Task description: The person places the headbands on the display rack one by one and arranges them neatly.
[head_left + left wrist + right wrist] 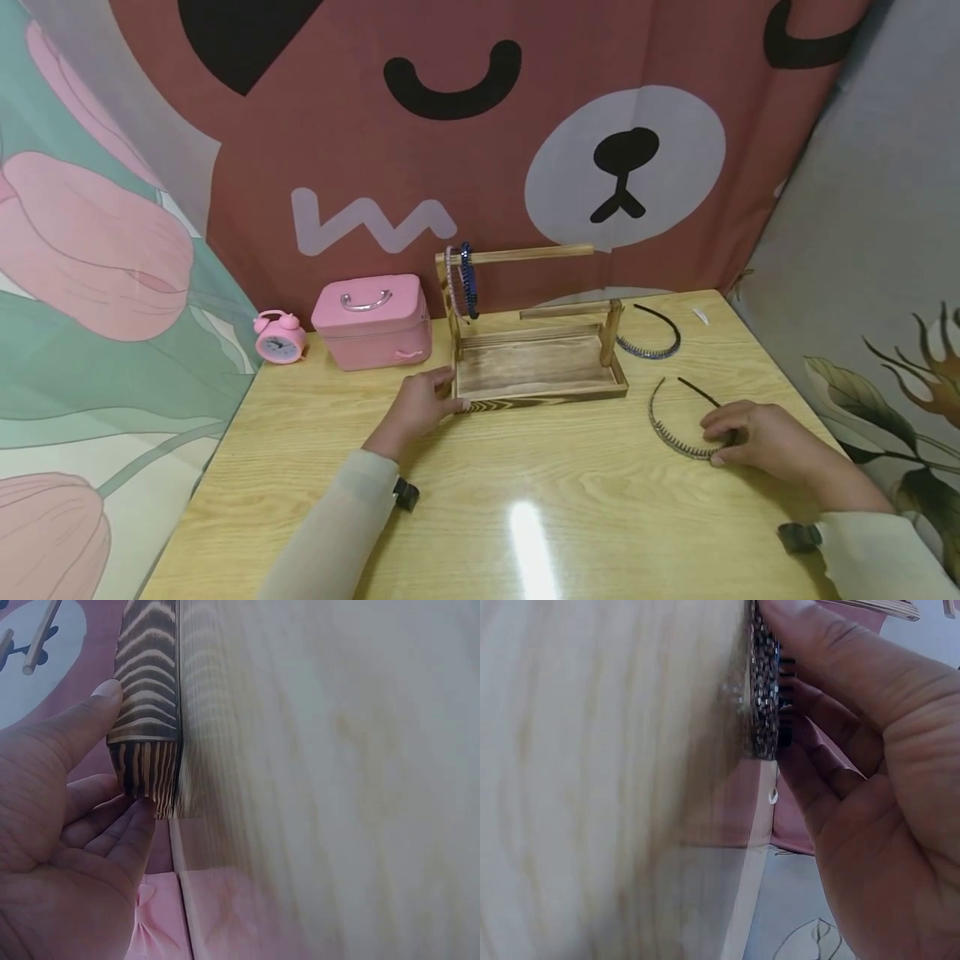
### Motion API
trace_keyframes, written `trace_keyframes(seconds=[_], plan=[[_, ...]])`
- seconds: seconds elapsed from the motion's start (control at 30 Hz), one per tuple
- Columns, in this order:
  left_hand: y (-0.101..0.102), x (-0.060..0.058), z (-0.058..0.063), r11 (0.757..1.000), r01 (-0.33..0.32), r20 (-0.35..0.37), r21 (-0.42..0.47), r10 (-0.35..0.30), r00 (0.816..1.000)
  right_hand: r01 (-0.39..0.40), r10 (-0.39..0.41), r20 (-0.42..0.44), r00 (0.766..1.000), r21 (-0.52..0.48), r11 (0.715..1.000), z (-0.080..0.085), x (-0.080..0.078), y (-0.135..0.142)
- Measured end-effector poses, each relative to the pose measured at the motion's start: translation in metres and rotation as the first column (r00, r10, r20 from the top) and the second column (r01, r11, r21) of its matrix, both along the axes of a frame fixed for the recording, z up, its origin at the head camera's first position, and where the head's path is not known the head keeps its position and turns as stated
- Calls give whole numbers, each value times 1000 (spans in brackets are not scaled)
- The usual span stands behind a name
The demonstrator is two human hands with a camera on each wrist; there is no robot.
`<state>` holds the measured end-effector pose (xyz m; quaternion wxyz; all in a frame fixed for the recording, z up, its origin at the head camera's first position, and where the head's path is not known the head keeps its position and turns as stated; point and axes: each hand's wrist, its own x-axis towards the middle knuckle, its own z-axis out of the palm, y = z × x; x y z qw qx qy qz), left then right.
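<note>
The wooden rack point(540, 367) on the desk point(480, 500) is gripped at its front-left corner by the left hand point(420, 408); two headbands point(461, 279) are hung on its top bar, its tray otherwise bare. Right of the rack, a studded headband point(675, 429) lying on the desk is pinched by the right hand point(757, 433). Left of the rack, a shut pink case point(372, 321) and pink clock point(279, 337) are seen; no writing can be read.

Both hands lie low with forearms outstretched: left hand point(420, 406) loosely curled, right hand point(757, 435) curled.
</note>
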<state>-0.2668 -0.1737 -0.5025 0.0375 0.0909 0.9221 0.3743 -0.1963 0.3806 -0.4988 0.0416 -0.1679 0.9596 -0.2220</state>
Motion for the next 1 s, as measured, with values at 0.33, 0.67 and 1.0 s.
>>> trace_keyframes(seconds=[0.33, 0.67, 1.0], plan=[[-1, 0, -1, 1000, -4, -2, 1, 4, 1000, -101, 102, -127, 987, 10, 995, -5, -5, -2], [1, 0, 0, 1000, -11, 13, 3, 11, 1000, -116, 110, -163, 980, -31, 993, -7, -6, -3], [1, 0, -2, 1000, -11, 9, -4, 11, 1000, 131, -163, -113, 980, -248, 960, -2, -12, -6]])
